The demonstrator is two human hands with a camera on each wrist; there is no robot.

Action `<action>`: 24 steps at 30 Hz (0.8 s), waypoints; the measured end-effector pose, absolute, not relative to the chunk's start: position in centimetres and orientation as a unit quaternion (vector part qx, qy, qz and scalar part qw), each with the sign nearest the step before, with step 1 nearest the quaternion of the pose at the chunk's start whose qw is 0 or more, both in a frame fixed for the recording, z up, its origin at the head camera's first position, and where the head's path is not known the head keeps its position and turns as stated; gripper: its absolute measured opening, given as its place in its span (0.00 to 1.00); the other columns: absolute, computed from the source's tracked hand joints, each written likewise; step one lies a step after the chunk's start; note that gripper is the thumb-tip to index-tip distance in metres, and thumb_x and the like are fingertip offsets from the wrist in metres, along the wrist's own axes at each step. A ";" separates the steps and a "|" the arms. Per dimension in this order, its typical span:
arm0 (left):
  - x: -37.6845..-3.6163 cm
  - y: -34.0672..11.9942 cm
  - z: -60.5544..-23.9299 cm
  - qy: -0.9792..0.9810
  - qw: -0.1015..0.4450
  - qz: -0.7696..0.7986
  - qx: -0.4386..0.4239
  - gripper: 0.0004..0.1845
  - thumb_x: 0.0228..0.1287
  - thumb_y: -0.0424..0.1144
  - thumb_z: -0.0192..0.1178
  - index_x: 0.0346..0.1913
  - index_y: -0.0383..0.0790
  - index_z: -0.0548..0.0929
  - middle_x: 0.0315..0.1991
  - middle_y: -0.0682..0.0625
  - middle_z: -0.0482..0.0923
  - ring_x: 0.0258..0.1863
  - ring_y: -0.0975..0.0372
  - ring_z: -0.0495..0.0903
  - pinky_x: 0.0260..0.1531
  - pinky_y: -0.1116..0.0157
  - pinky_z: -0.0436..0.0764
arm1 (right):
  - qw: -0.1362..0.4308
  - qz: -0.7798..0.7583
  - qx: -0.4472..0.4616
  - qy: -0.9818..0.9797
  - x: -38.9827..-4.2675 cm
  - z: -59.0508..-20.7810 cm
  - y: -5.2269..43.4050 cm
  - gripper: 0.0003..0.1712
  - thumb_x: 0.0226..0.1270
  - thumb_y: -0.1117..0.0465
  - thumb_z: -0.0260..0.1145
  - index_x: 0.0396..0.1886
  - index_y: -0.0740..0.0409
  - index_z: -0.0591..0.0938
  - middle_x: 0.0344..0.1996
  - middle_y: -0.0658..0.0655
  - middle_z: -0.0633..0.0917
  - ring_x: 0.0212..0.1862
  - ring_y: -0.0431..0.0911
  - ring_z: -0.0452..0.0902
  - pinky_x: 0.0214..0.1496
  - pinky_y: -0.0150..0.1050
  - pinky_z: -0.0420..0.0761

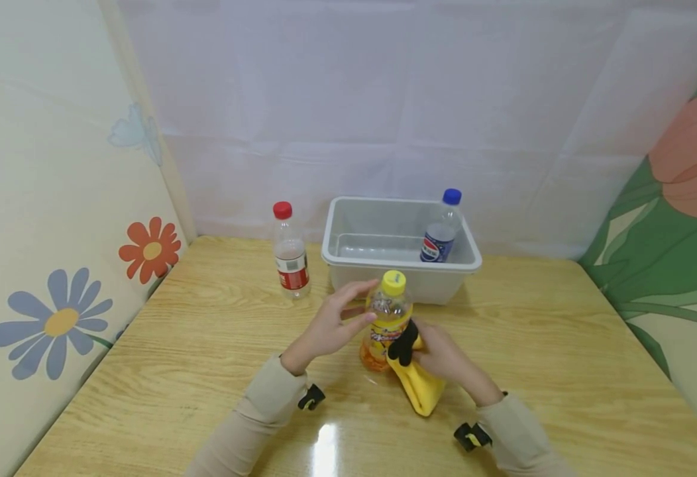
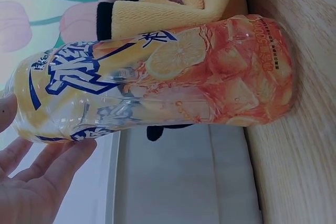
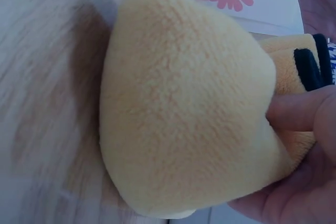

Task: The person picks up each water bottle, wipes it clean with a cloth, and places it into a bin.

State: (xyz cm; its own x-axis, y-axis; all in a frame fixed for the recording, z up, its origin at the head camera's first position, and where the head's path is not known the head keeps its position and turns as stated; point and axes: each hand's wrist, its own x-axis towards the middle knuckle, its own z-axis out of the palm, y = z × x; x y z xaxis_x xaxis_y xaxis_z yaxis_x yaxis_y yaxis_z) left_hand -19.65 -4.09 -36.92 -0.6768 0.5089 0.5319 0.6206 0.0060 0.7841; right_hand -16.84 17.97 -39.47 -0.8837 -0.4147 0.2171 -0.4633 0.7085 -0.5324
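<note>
A clear drink bottle with a yellow cap and a yellow-orange iced-tea label stands upright on the table. My left hand holds it near its shoulder, thumb on the near side and fingers around the far side. In the left wrist view, the label of the bottle shows lemon and ice cubes. On the other side, my right hand grips a folded yellow cloth with black edging, pressed against the bottle. The soft bulge of the cloth fills the right wrist view.
Just behind the bottle stands a whitish plastic bin, with a blue-capped Pepsi bottle in its right side. To the bin's left a red-capped bottle stands on the wooden table.
</note>
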 end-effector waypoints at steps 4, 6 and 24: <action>-19.7 -4.2 -36.9 -0.707 0.042 -0.582 -0.400 0.28 0.57 0.26 0.58 0.61 0.28 0.64 0.57 0.35 0.66 0.55 0.47 0.69 0.50 0.58 0.76 | 0.040 0.293 0.237 -0.925 -16.7 -39.5 17.9 0.28 0.44 0.76 0.66 0.51 0.70 0.73 0.42 0.67 0.81 0.45 0.60 0.76 0.50 0.56 0.75; -19.6 -4.2 -36.8 -0.712 0.040 -0.580 -0.394 0.30 0.56 0.27 0.60 0.62 0.28 0.63 0.58 0.36 0.67 0.55 0.48 0.70 0.50 0.59 0.76 | 0.045 0.289 0.243 -0.925 -16.6 -39.5 17.9 0.30 0.44 0.75 0.67 0.52 0.71 0.73 0.42 0.67 0.81 0.45 0.60 0.76 0.49 0.55 0.76; -19.3 -2.7 -36.7 -0.757 0.104 -0.543 -0.349 0.36 0.47 0.35 0.70 0.60 0.33 0.66 0.53 0.44 0.71 0.49 0.57 0.72 0.45 0.66 0.78 | 0.067 0.254 0.273 -0.925 -16.2 -39.4 17.9 0.33 0.44 0.73 0.69 0.55 0.73 0.72 0.43 0.68 0.81 0.44 0.59 0.77 0.49 0.53 0.76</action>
